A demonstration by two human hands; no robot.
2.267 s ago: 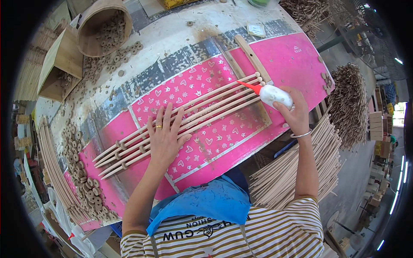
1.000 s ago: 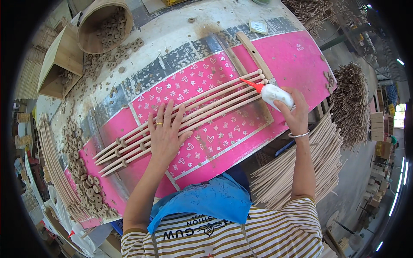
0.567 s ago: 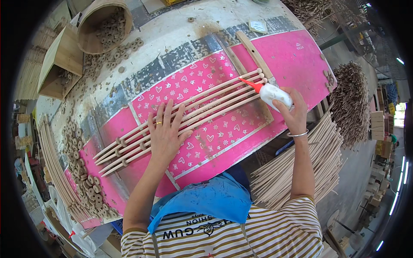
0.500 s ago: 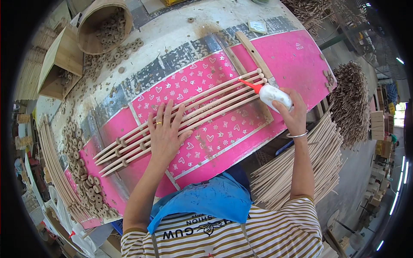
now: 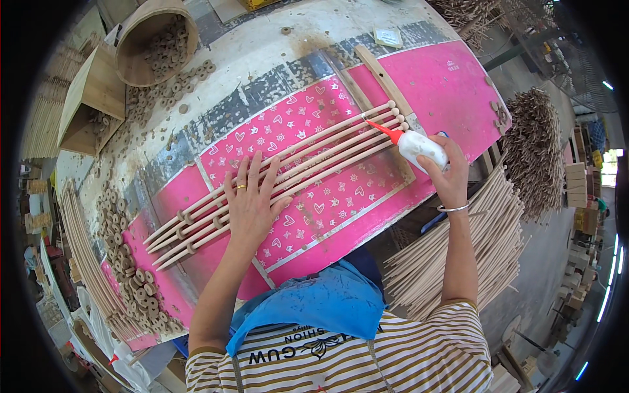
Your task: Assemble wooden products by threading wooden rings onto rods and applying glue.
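Several slim wooden sticks (image 5: 327, 154) lie side by side across a pink patterned sheet (image 5: 321, 209). Their round knobs (image 5: 398, 116) line up at the right, and wooden rings (image 5: 185, 231) sit around them near the pointed left ends. Fingers spread, my left hand (image 5: 252, 200) rests flat over the middle of the sticks. My right hand (image 5: 445, 167) grips a white glue bottle (image 5: 419, 149) with a red nozzle. That nozzle points left, its tip at the topmost stick just short of the knob, with a small white spot there.
A wooden strip (image 5: 383, 75) lies beyond the knobs. Loose wooden rings (image 5: 141, 288) are heaped at the left; more spill from a round wooden tub (image 5: 134, 62) beside a wooden box (image 5: 82, 111). Bundled sticks (image 5: 458, 252) stand at the lower right, below the table edge.
The glue bottle's nozzle has shifted slightly, and a white spot now shows at its tip on the topmost stick. My left hand has stayed in place on the sticks.
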